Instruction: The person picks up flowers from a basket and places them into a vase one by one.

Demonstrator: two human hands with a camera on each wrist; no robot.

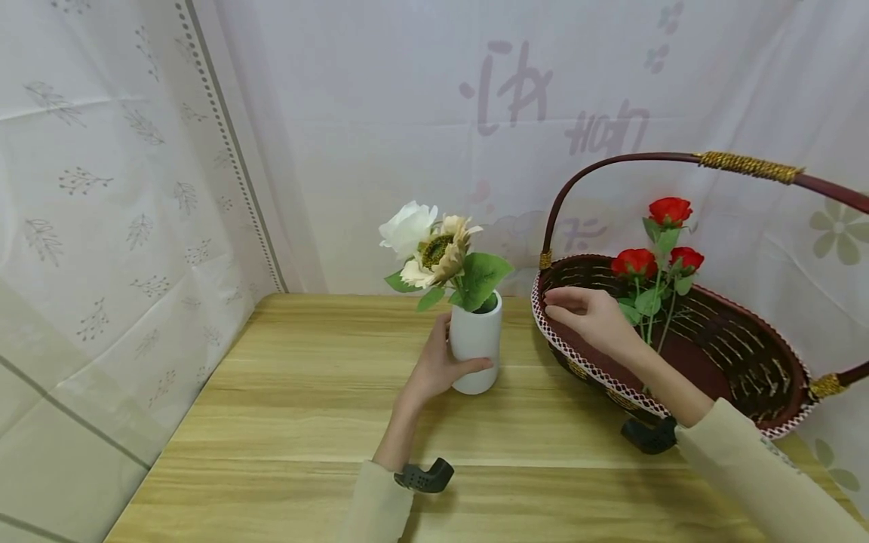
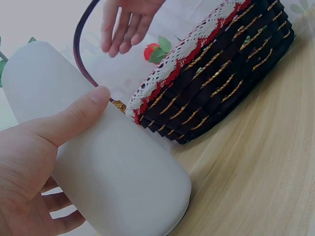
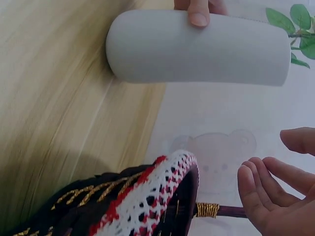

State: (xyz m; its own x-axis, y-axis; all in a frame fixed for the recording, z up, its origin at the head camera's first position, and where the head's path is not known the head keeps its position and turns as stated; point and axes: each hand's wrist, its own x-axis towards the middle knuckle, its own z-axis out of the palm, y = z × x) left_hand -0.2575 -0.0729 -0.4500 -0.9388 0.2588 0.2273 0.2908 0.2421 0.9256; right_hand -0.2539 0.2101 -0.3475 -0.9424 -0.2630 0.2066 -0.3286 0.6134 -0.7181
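Note:
My left hand grips a white vase around its side, thumb across the front, as the left wrist view also shows. The vase stands upright on the wooden table. In it are a white flower and a cream flower with a yellow-green centre, with green leaves. My right hand hovers over the near left rim of a dark woven basket, fingers loosely bent and holding nothing. Three red roses on green stems stand inside the basket, partly behind my right forearm.
The basket's tall arched handle, wrapped in gold cord, rises over the right side. White and red lace trim edges its rim. The wooden table meets a pale printed curtain at the back and left.

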